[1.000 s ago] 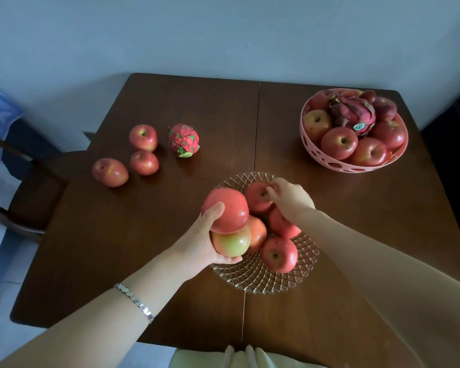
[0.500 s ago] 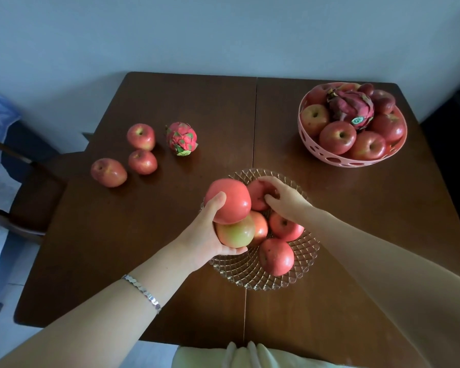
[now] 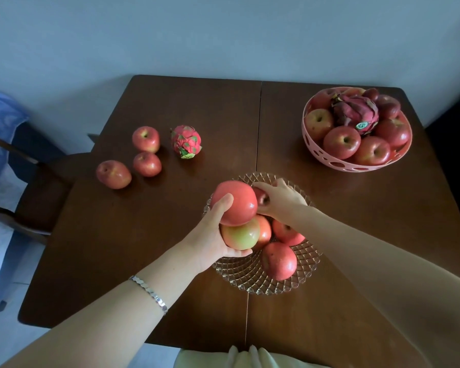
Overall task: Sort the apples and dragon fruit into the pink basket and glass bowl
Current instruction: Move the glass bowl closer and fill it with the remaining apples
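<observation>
**Head view, table (image 3: pixel 170 102) seen from above.** L hand (image 3: pixel 210 235) — thumb and fingers curled wide round two stacked fruit: red apple (image 3: pixel 235 203) on top, green apple (image 3: pixel 241 235) below. Both are over the near-left part of the bowl (image 3: pixel 250 280); cannot tell whether the pair rests in the bowl or is held clear of it. Bracelet (image 3: pixel 149 292) on L wrist. R hand (image 3: pixel 282 199) reaches into the bowl's far side, fingers and thumb curled on a dark apple (image 3: pixel 262 200), which sits just beside the red apple. Three bowl apples (image 3: pixel 279 260) lie close together inside the glass, to the right of L hand. Basket (image 3: pixel 356 167), at far right of table and well apart from the bowl — holds a dragon fruit (image 3: pixel 356 111) w/ sticker, on top of the basket apples (image 3: pixel 341 142). Far left: three loose apples (image 3: pixel 146 138) clustered on the bare wood. A small dragon fruit (image 3: pixel 186 140) is just to their right, not touching. Chair (image 3: pixel 37 181) at the table's left edge.
</observation>
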Motion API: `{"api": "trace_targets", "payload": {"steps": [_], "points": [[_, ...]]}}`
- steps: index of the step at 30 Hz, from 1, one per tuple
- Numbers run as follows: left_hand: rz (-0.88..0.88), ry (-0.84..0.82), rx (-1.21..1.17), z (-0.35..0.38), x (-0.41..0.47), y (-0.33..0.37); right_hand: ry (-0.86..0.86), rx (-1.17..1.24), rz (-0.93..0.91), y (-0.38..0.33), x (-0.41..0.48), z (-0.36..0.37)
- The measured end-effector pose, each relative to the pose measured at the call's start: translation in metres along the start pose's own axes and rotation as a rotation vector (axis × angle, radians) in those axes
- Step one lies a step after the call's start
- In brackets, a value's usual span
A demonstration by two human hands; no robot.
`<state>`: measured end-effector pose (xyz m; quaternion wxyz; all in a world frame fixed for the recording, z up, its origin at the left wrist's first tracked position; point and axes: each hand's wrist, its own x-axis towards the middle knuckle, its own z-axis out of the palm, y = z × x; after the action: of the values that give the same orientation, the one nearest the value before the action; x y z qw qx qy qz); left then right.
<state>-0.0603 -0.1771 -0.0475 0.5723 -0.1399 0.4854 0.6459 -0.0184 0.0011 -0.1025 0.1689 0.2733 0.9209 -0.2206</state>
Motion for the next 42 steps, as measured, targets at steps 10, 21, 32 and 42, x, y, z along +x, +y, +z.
{"api": "trace_targets", "payload": {"steps": [10,21,32,42], "points": [[-0.007,0.044,-0.041,0.003,0.002,0.001,-0.109,0.110,0.178,0.044,-0.048,-0.010],[-0.002,0.053,-0.025,0.007,-0.001,0.006,0.214,-0.012,-0.172,0.002,-0.089,0.023],[0.011,0.069,0.029,-0.007,-0.006,0.008,0.157,-0.097,-0.037,-0.011,-0.065,0.035],[-0.015,0.143,0.172,-0.013,-0.009,0.003,0.141,-0.126,-0.004,-0.011,-0.054,0.026]]}}
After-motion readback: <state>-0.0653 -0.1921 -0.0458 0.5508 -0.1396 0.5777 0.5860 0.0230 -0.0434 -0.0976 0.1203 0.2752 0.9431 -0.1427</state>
